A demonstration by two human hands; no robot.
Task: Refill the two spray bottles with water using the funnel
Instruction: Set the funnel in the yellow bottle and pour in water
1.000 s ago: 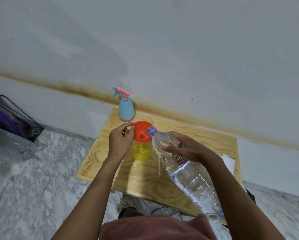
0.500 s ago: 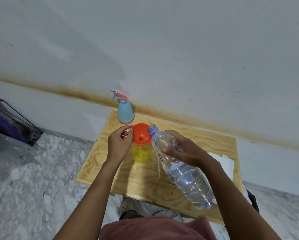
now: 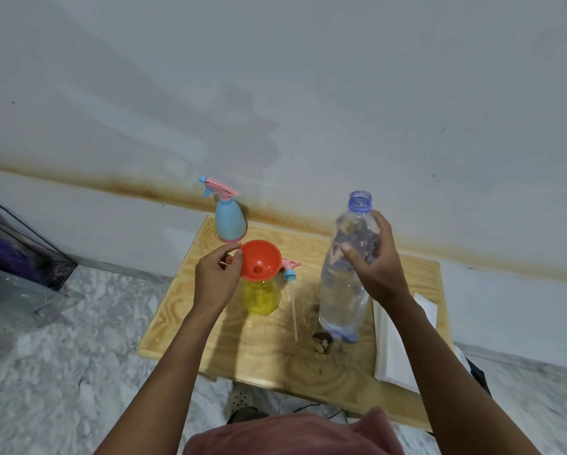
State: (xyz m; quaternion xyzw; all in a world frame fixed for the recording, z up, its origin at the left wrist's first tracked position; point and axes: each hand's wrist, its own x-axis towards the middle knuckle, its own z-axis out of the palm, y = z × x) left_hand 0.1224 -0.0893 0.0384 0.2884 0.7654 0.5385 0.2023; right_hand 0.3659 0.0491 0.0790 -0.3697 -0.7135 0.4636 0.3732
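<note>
Fingertips (image 3: pixel 237 257) of the left hand (image 3: pixel 216 277) pinch the rim of the orange funnel (image 3: pixel 261 262), steadying it in the neck of the yellow spray bottle (image 3: pixel 262 298), mid-table. Fingers (image 3: pixel 382 226) of the right hand (image 3: pixel 379 267) wrap the water bottle (image 3: pixel 343 284), upright near the right edge of the table (image 3: pixel 183 326), probably so nothing spills. A loose spray head (image 3: pixel 290 270) lies between them. The blue spray bottle (image 3: pixel 230 221) stands clear at the far left corner.

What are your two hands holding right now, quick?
Left hand: pinches the orange funnel by its rim.
Right hand: grips the water bottle, held upright.
</note>
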